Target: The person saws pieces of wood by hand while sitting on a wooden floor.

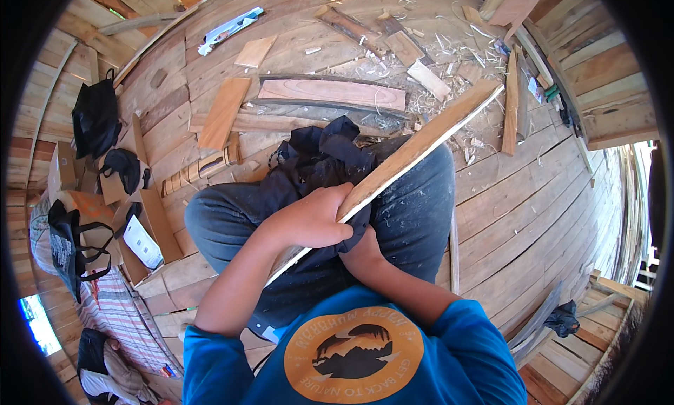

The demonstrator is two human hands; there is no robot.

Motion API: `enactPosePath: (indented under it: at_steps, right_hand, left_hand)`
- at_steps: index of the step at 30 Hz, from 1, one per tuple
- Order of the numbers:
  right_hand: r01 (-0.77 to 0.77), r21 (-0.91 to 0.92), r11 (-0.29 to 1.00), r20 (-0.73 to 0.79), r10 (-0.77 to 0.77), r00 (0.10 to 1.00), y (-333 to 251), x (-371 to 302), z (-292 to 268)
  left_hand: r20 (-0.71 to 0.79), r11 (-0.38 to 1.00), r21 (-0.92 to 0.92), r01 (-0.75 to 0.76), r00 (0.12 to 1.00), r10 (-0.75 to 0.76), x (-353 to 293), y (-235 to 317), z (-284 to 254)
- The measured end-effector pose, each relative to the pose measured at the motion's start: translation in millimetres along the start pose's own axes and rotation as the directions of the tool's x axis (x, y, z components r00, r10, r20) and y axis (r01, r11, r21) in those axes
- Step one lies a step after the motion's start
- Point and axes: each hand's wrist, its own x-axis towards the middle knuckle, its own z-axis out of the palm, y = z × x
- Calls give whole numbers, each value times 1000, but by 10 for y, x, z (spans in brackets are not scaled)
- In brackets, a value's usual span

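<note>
A long, narrow wooden board (428, 137) with a pale edge lies slantwise over my lap. Its far end points up to the right. My left hand (312, 219) is closed around the board near its lower part, with the fingers wrapped over it. A crumpled black cloth (312, 152) is bunched on my thighs under the board. My right hand (363, 250) reaches in below the board against the dark cloth. Cloth and board hide its fingers, so I cannot tell what it grips.
Wood shavings and offcuts litter the plank floor ahead, around a pinkish board (330, 94). A brown plank (225, 112) and a blue-white wrapper (230, 30) lie ahead left. Black bags (97, 117) and an open cardboard box (160, 226) stand left. Upright boards (511, 107) lie right.
</note>
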Motion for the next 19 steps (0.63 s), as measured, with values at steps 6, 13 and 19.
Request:
enactPosePath:
  at_steps: [6, 13, 19]
  right_hand:
    - [69, -214, 974, 214, -22, 977, -53, 19, -120]
    - [94, 55, 994, 86, -98, 991, 23, -52, -156]
    - [58, -78, 995, 546, -6, 838, 7, -170, -459]
  left_hand:
    - [25, 999, -22, 37, 999, -37, 5, -21, 9]
    - [26, 999, -48, -6, 1000, 8, 66, -41, 34]
    - [-7, 996, -81, -36, 999, 36, 47, -59, 45]
